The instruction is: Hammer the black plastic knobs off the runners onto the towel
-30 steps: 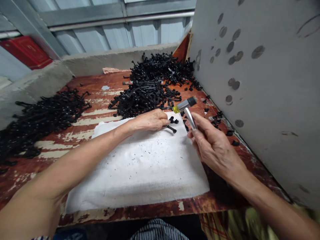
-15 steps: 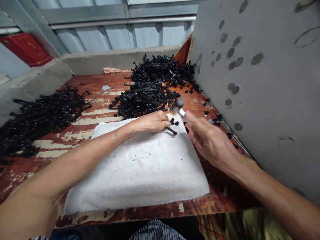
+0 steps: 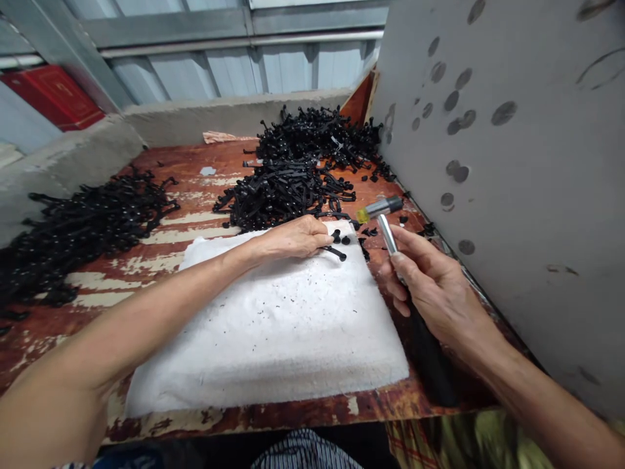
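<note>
My right hand (image 3: pixel 434 280) grips a hammer (image 3: pixel 388 231) loosely by its shiny metal shaft. Its head has a yellow face on the left and a dark one on the right, and the black handle slopes down below my palm. At the far right corner of the white cloth (image 3: pixel 293 339), my left hand (image 3: pixel 303 236) is closed, its fingertips pinching a small black strip-like part (image 3: pixel 336 252) with a round end. Several round black pieces (image 3: pixel 346 240) lie just beyond those fingertips. What the left fingers cover is hidden.
A large heap of black parts (image 3: pixel 278 195) lies behind the cloth, another heap (image 3: pixel 83 241) at the left. A grey spotted panel (image 3: pixel 517 195) stands along the right side. Black scraps lie at its foot. A concrete ledge (image 3: pixel 195 120) runs along the back.
My right hand has drawn back to the right and towards me, bringing the hammer away from the cloth corner. The left hand has stayed nearly in place with the black part.
</note>
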`<state>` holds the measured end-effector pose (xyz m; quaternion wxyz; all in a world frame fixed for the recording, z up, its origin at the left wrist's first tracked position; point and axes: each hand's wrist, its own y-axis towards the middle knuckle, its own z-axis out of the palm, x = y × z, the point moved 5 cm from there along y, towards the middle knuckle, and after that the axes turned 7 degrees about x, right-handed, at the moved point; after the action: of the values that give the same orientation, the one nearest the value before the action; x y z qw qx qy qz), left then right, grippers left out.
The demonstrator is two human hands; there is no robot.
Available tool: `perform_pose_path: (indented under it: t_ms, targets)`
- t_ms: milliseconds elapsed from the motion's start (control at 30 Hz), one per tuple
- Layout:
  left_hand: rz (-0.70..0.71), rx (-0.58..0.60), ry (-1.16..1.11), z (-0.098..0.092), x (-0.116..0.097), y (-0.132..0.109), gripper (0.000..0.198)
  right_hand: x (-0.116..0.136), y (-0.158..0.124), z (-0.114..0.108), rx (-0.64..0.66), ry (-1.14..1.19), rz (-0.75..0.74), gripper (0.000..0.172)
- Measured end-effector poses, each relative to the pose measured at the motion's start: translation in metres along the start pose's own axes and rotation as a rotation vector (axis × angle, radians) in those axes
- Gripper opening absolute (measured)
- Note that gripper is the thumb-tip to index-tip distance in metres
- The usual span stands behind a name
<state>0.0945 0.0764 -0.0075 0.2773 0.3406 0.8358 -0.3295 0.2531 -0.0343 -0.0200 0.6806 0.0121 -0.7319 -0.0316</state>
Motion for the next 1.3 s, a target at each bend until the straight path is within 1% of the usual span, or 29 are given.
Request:
perform_pose_path:
  t_ms: [67,133,233,333,433,667,933,1133,1300]
  targets:
    - [0.020,-0.010,-0.026,0.000,0.002,0.000,0.037,-0.006,-0.009,0.003,-0.026,0.231,0.137,0.058]
    - [0.006,-0.020,-0.048,0.001,0.002,0.001,0.038,-0.008,-0.018,0.007,-0.060,0.373,0.237,0.068]
    - [-0.025,-0.022,-0.056,0.002,0.000,0.002,0.038,-0.011,-0.029,0.015,-0.087,0.499,0.349,0.076]
    - [-0.023,-0.027,-0.030,0.002,-0.002,0.003,0.037,-0.017,-0.036,0.021,-0.088,0.548,0.392,0.079]
    - [-0.017,-0.022,-0.005,0.002,-0.002,0.003,0.036,-0.020,-0.039,0.023,-0.076,0.559,0.380,0.080]
    - [-0.007,-0.007,-0.025,0.004,0.001,0.001,0.035,-0.021,-0.040,0.023,-0.061,0.510,0.334,0.074]
    - [-0.001,-0.007,0.006,0.004,0.002,0.004,0.034,-0.021,-0.040,0.023,-0.074,0.497,0.347,0.079]
    - [0.026,-0.006,0.006,0.002,-0.005,0.006,0.035,-0.023,-0.040,0.023,-0.048,0.513,0.329,0.074]
    - [0.009,-0.007,0.017,0.003,-0.001,0.007,0.036,-0.025,-0.041,0.023,-0.031,0.531,0.322,0.069]
